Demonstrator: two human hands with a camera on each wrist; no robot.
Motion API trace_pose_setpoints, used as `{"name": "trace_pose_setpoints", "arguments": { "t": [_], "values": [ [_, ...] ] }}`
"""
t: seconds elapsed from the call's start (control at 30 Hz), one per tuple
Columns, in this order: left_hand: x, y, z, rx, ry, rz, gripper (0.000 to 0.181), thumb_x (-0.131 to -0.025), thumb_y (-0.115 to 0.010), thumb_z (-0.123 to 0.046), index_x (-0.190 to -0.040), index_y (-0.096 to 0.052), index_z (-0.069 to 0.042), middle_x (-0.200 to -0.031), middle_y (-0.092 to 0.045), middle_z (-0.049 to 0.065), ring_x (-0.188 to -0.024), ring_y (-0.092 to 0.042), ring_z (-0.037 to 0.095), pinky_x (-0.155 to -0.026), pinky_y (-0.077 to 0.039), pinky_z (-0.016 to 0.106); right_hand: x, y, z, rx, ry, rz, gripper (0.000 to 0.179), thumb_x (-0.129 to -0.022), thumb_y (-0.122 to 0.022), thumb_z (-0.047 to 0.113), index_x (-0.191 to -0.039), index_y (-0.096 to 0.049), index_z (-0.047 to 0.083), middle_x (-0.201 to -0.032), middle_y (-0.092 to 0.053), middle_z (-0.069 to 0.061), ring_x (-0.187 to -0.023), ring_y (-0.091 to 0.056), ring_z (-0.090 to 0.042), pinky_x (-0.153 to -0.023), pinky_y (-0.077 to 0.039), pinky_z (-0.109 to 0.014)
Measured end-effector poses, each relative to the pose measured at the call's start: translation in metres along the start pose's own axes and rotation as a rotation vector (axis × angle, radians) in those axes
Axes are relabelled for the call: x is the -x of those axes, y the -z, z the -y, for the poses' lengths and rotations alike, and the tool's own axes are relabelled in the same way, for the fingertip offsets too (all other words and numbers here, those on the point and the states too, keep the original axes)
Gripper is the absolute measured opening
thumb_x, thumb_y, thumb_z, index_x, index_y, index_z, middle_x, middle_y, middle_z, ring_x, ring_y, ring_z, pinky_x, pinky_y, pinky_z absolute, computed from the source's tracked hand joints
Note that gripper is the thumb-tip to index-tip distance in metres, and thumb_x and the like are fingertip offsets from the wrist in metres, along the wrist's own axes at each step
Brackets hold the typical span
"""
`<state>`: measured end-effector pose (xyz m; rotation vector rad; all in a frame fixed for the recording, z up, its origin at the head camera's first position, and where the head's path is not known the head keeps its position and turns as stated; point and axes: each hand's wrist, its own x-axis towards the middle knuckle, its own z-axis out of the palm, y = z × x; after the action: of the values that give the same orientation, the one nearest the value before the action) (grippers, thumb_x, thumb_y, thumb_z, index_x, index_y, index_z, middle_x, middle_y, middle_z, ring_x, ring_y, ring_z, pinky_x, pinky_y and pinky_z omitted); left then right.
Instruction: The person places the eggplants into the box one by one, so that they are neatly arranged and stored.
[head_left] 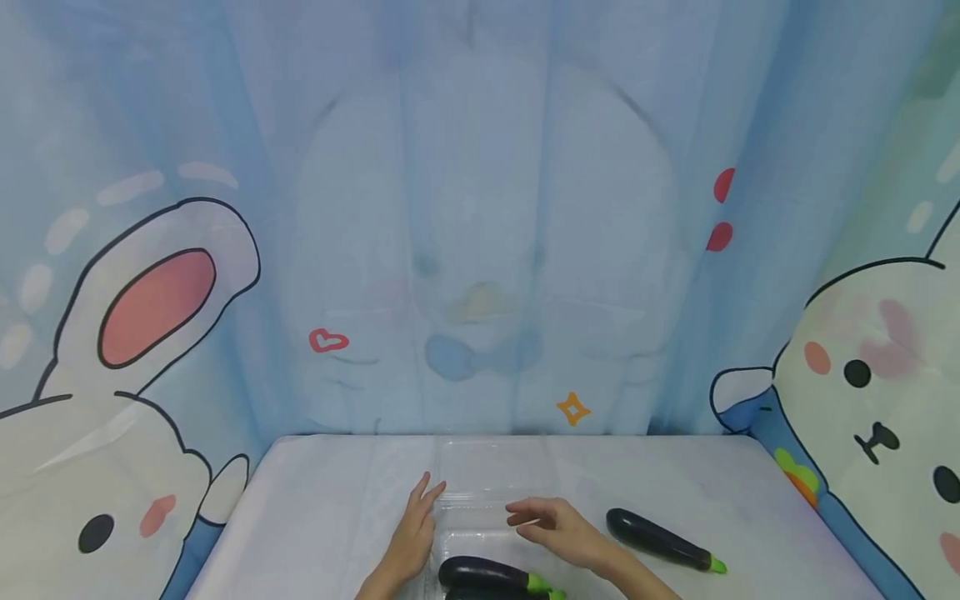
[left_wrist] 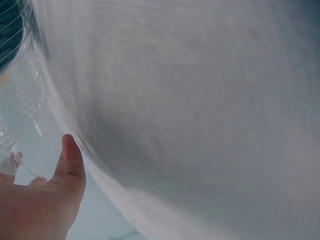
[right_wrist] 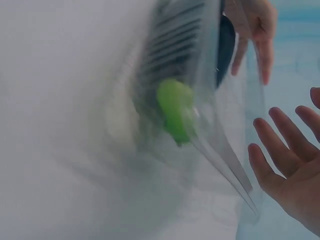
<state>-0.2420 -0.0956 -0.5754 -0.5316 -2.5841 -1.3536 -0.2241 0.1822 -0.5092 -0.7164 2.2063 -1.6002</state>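
Note:
A clear plastic clamshell box lies on the table with its lid folded back on the far side. Two dark purple eggplants with green stems are in its near part: one shows whole, the other is cut off by the frame's bottom edge. My left hand is at the box's left side, fingers extended along the wall. Over the box's right part hovers my right hand, fingers loosely bent, holding nothing. In the right wrist view a green stem appears through the plastic.
A third eggplant lies on the white tablecloth right of the box, its stem toward the near right. Behind the table hangs a light blue curtain with cartoon animals.

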Motion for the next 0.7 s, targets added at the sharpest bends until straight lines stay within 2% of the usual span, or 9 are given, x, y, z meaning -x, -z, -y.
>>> {"name": "trace_pose_setpoints", "arguments": {
  "t": [0.27,0.47,0.7],
  "values": [
    [-0.001,0.0,0.0,0.021,0.031,0.016,0.051,-0.093,-0.031,0.003,-0.141,-0.048,0.003,-0.154,-0.026,0.03,-0.14,-0.028,0.05,-0.11,-0.025,0.065,0.015,0.041,0.017,-0.039,-0.046,-0.042,0.045,-0.101,-0.054,0.019,-0.139,-0.05,-0.005,-0.127,-0.062,-0.024,-0.114,-0.062,-0.04,-0.096,-0.049,-0.056],
    [0.001,0.0,0.001,0.022,0.014,0.007,0.052,-0.092,-0.032,0.004,-0.141,-0.049,0.003,-0.154,-0.027,0.031,-0.139,-0.029,0.051,-0.109,-0.026,0.066,0.032,0.073,0.02,-0.025,-0.074,-0.162,0.05,-0.101,-0.055,0.021,-0.143,-0.045,-0.005,-0.134,-0.057,-0.026,-0.119,-0.06,-0.035,-0.099,-0.048,-0.053],
    [0.001,-0.001,0.002,0.008,-0.021,-0.013,0.051,-0.092,-0.032,0.004,-0.139,-0.05,0.004,-0.152,-0.028,0.033,-0.137,-0.03,0.053,-0.108,-0.027,0.067,0.049,0.101,-0.004,0.026,-0.168,-0.349,0.053,-0.1,-0.057,0.025,-0.142,-0.046,-0.005,-0.131,-0.06,-0.023,-0.117,-0.061,-0.032,-0.096,-0.051,-0.051]
  ]
}}
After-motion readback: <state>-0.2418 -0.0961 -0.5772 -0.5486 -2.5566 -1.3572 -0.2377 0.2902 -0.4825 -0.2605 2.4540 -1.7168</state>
